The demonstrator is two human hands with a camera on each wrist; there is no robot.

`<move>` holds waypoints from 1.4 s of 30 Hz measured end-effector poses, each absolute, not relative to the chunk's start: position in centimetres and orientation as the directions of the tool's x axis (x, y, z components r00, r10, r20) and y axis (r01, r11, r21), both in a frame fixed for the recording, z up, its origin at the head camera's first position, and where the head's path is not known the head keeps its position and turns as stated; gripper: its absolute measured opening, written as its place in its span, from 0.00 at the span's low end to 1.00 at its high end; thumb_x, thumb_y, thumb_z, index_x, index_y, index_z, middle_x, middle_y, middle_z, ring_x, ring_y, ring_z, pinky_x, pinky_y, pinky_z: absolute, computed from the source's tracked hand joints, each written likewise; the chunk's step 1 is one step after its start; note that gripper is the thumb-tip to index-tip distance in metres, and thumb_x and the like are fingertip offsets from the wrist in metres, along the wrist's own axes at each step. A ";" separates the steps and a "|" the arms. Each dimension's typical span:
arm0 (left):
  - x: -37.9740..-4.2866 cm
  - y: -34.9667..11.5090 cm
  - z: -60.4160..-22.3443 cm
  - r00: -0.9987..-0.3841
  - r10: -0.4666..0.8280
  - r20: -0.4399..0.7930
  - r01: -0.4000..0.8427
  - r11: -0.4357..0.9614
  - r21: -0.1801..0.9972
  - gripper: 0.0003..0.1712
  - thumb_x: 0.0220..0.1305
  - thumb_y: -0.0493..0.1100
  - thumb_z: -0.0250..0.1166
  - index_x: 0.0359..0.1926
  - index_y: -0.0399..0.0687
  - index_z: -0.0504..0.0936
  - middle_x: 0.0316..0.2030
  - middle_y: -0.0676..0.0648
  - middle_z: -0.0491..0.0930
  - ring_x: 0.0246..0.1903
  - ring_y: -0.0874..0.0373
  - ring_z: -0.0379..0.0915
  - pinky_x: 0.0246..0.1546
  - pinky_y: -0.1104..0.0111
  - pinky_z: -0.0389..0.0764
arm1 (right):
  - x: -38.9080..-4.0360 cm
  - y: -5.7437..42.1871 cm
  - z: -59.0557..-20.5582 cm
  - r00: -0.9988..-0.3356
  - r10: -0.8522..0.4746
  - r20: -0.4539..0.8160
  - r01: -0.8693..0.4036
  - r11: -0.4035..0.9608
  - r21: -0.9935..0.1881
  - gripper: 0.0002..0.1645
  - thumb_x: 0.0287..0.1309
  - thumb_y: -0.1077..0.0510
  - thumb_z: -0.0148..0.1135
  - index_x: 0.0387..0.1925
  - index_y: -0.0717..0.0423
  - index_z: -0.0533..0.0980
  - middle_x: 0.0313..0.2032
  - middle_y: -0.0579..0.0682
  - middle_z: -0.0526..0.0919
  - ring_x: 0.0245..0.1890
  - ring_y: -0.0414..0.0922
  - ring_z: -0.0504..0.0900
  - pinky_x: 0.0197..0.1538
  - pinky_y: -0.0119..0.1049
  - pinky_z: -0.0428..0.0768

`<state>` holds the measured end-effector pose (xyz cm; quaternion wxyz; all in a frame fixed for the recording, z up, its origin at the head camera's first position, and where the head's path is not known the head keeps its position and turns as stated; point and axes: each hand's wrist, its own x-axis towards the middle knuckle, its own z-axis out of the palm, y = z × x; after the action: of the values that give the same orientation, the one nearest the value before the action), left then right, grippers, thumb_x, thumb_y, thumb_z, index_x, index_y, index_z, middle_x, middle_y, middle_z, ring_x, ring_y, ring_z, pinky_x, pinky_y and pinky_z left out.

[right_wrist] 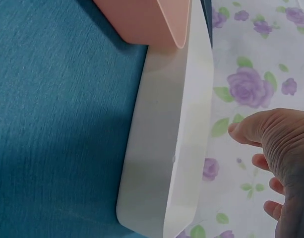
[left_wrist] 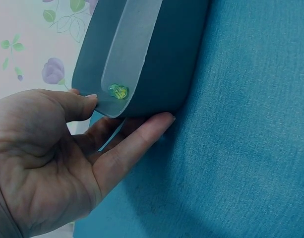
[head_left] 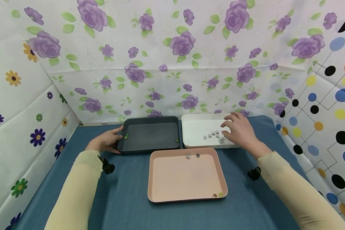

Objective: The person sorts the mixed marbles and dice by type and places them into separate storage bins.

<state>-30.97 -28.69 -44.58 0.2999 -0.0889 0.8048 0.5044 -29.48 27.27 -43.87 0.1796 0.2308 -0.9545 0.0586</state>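
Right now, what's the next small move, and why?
Probably bring the right hand to the lone die in the pink tray: other dice lie together in the white tray, and its thumb and fingers stand apart with nothing visible between.

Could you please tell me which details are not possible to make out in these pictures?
- Head view: the spots on most of the dice in the white tray; too small.
- Head view: the exact dice count there; the right hand covers part of the tray.
- Right wrist view: that tray's floor; its near wall hides it.
- Left wrist view: the dark tray's far end; cut off by the top edge.
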 end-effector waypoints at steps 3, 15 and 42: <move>-31.0 -28.7 -44.6 -0.804 0.159 -0.573 -0.447 0.472 0.759 0.39 0.85 0.41 0.40 0.81 0.71 0.30 0.79 0.29 0.30 0.71 0.27 0.54 0.45 0.48 0.86 | -29.3 26.9 -43.6 -0.819 -0.435 0.375 -0.478 0.878 -0.025 0.12 0.57 0.56 0.75 0.42 0.55 0.89 0.57 0.61 0.81 0.68 0.63 0.65 0.66 0.66 0.66; -31.3 -28.8 -44.6 -0.805 0.161 -0.572 -0.447 0.469 0.761 0.39 0.85 0.42 0.41 0.81 0.72 0.29 0.79 0.30 0.28 0.72 0.26 0.50 0.45 0.48 0.87 | -28.0 25.3 -43.2 -0.774 -0.505 0.382 -0.561 0.827 -0.043 0.12 0.55 0.56 0.78 0.42 0.54 0.88 0.57 0.59 0.80 0.70 0.62 0.63 0.66 0.65 0.67; -31.3 -28.9 -45.0 -0.802 0.171 -0.572 -0.446 0.465 0.765 0.39 0.85 0.42 0.40 0.81 0.72 0.29 0.79 0.30 0.27 0.73 0.26 0.49 0.45 0.48 0.86 | -25.2 23.0 -42.0 -0.597 -0.662 0.453 -0.734 0.679 0.025 0.16 0.49 0.55 0.82 0.41 0.50 0.87 0.55 0.59 0.81 0.68 0.63 0.68 0.69 0.58 0.68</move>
<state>-31.31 -28.93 -45.01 0.3025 -0.0859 0.8005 0.5102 -25.22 23.01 -41.98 0.2183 0.3922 -0.8898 0.0821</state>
